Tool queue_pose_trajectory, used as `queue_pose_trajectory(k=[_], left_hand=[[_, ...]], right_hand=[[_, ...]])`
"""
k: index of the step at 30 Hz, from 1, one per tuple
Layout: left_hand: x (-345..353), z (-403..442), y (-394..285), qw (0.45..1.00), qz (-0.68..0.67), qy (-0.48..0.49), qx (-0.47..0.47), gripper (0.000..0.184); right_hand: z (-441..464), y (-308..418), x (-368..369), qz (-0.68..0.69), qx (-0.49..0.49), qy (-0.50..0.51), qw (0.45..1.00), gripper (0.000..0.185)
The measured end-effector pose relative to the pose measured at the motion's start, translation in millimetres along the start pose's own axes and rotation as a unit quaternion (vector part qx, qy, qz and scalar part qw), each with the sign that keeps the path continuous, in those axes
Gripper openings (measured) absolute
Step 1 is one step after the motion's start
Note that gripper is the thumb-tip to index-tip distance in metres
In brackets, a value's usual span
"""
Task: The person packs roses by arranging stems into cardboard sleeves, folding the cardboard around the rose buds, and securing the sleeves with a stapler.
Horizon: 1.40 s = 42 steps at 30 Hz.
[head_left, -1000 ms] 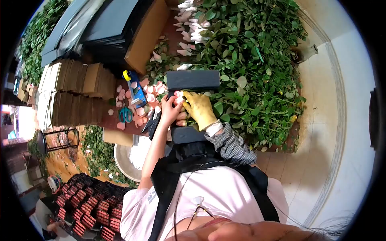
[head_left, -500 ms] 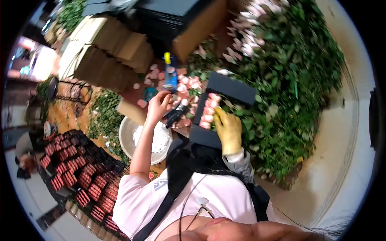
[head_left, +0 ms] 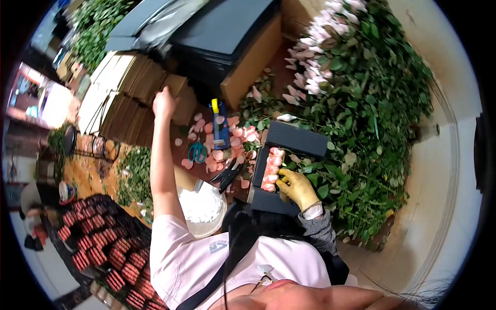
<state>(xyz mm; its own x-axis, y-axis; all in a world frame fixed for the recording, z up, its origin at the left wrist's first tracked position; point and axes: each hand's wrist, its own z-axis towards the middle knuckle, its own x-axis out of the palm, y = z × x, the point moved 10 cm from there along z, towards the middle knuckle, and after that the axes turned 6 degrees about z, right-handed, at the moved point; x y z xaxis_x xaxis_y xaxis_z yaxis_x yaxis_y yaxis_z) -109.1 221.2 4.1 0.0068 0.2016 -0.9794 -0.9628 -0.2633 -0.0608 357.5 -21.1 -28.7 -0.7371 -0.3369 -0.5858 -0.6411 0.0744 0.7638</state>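
Observation:
My bare left hand (head_left: 164, 105) reaches to a stack of brown cardboard sheets (head_left: 124, 77). Its fingers are closed at the stack's near corner, and what they pinch is hidden. Pink roses (head_left: 272, 168) stand in a short row against dark corrugated board (head_left: 297, 138), whose flaps lie on both ends of the row. In a yellow glove, my right hand (head_left: 297, 188) curls its fingers against the right side of these roses. Between my hands lie a blue tape dispenser (head_left: 220, 124), teal scissors (head_left: 197, 152), a black tool (head_left: 226, 175) and loose pink petals (head_left: 214, 160).
A white bowl of small white pieces (head_left: 201, 206) stands near my left arm. Leafy rose stems (head_left: 356, 134) are heaped to my right. Dark sheets (head_left: 222, 26) are stacked ahead. Several packed rose bundles (head_left: 103, 237) stand at lower left, near another person (head_left: 33, 222).
My left hand has moved from beside the tape dispenser, up and left to the cardboard stack. My right hand stays at the roses; the view has shifted.

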Motion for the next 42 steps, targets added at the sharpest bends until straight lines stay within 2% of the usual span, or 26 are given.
queue_pose_trajectory(k=[3, 5, 7, 8, 9, 11, 12, 13, 15, 17, 19, 20, 21, 23, 24, 25, 27, 28, 29, 31, 33, 34, 37, 40, 41, 42], left_hand=[[-8.3, -0.1, -0.7, 0.998, 0.056, 0.007, -0.025, 0.054], [-24.5, -7.0, -3.3, 0.996, 0.077, -0.052, -0.001, 0.06], [-40.3, -13.4, -3.4, 0.987, 0.043, -0.156, 0.015, 0.064], [-60.6, -26.4, -11.1, 0.975, -0.033, -0.219, 0.031, 0.072], [-68.7, -39.3, -15.4, 0.97, -0.097, -0.219, 0.043, 0.084], [-73.7, -74.7, -42.5, 0.962, -0.271, -0.009, -0.023, 0.089], [-66.3, -99.4, -74.4, 0.903, -0.406, 0.137, 0.023, 0.084], [-59.3, -133.5, -109.1, 0.803, -0.523, 0.279, 0.065, 0.079], [-19.7, -187.2, -152.7, 0.729, -0.591, 0.324, 0.114, 0.058], [0.7, -251.5, -202.4, 0.638, -0.6, 0.483, 0.008, 0.038], [20.7, -293.0, -239.7, 0.609, -0.597, 0.522, -0.028, 0.027], [36.9, -296.7, -246.9, 0.684, -0.552, 0.476, 0.032, 0.028], [46.4, -298.9, -252.8, 0.75, -0.502, 0.42, 0.092, 0.029], [34.3, -294.3, -249.7, 0.829, -0.437, 0.337, 0.086, 0.035], [31.5, -290.0, -247.7, 0.86, -0.41, 0.285, 0.109, 0.037], [28.1, -287.5, -246.9, 0.884, -0.382, 0.233, 0.135, 0.039], [15.7, -283.9, -248.5, 0.921, -0.296, 0.166, 0.193, 0.042], [1.9, -280.4, -250.7, 0.939, -0.218, 0.194, 0.18, 0.04], [-6.2, -276.7, -257.3, 0.932, -0.232, 0.121, 0.251, 0.046], [-48.0, -296.7, -286.0, 0.852, -0.216, 0.043, 0.475, 0.064], [-53.2, -322.1, -306.4, 0.779, -0.191, 0.107, 0.588, 0.081], [-25.6, -324.1, -304.7, 0.789, -0.162, 0.162, 0.57, 0.089], [-20.3, -320.7, -306.5, 0.8, -0.16, 0.16, 0.555, 0.09], [-22.9, -315.7, -312.5, 0.8, -0.123, 0.185, 0.558, 0.088], [-26.6, -315.9, -315.5, 0.794, -0.131, 0.167, 0.57, 0.087], [-28.4, -317.9, -317.9, 0.795, -0.121, 0.162, 0.572, 0.086]], right_hand=[[-2.3, 10.7, -4.4, -0.003, -0.025, -0.022, 0.999, 0.036], [-2.2, 3.7, -0.7, -0.047, -0.04, -0.035, 0.998, 0.036], [-1.0, -4.7, 1.9, -0.022, -0.03, -0.025, 0.999, 0.036], [-0.7, -3.1, 0.8, -0.035, -0.04, -0.033, 0.998, 0.036], [-1.3, 2.7, -2.2, -0.057, -0.063, -0.049, 0.995, 0.034], [0.5, 4.5, 0.4, -0.058, -0.028, -0.018, 0.998, 0.032], [1.9, 4.3, 2.7, -0.093, -0.062, -0.051, 0.992, 0.031], [1.3, 7.0, 3.6, -0.107, -0.081, -0.07, 0.988, 0.03], [2.4, 5.5, 7.7, -0.162, -0.077, -0.076, 0.981, 0.027], [4.2, 0.7, 11.7, -0.159, -0.06, -0.083, 0.982, 0.028], [1.9, -1.6, 7.0, -0.081, -0.057, -0.085, 0.991, 0.028], [1.4, -21.6, 2.9, -0.061, 0.041, -0.051, 0.996, 0.029], [9.8, -46.0, 7.2, 0.034, 0.009, -0.053, 0.998, 0.03], [13.6, -61.2, -6.5, 0.216, 0.067, -0.08, 0.971, 0.031], [13.8, -61.6, -4.1, 0.24, 0.08, -0.071, 0.965, 0.032], [13.2, -62.4, -2.4, 0.246, 0.069, -0.105, 0.961, 0.031], [13.7, -49.4, -5.6, 0.175, 0.067, -0.122, 0.975, 0.032], [9.6, -41.3, -10.7, 0.137, 0.074, -0.137, 0.978, 0.032], [6.4, -35.0, -14.3, 0.099, 0.083, -0.151, 0.98, 0.033], [7.1, -37.8, -13.7, 0.089, 0.091, -0.177, 0.976, 0.033], [6.8, -39.4, -13.2, 0.081, 0.093, -0.174, 0.977, 0.037], [8.2, -41.8, -10.8, 0.099, 0.098, -0.165, 0.976, 0.037], [9.4, -46.3, -16.2, 0.135, 0.124, -0.133, 0.974, 0.039], [28.6, -64.2, -0.4, 0.234, 0.051, -0.076, 0.968, 0.039], [19.4, -52.9, -7.0, 0.199, 0.059, -0.024, 0.978, 0.044], [-3.1, -26.3, -34.6, 0.132, -0.03, -0.082, 0.987, 0.045]])
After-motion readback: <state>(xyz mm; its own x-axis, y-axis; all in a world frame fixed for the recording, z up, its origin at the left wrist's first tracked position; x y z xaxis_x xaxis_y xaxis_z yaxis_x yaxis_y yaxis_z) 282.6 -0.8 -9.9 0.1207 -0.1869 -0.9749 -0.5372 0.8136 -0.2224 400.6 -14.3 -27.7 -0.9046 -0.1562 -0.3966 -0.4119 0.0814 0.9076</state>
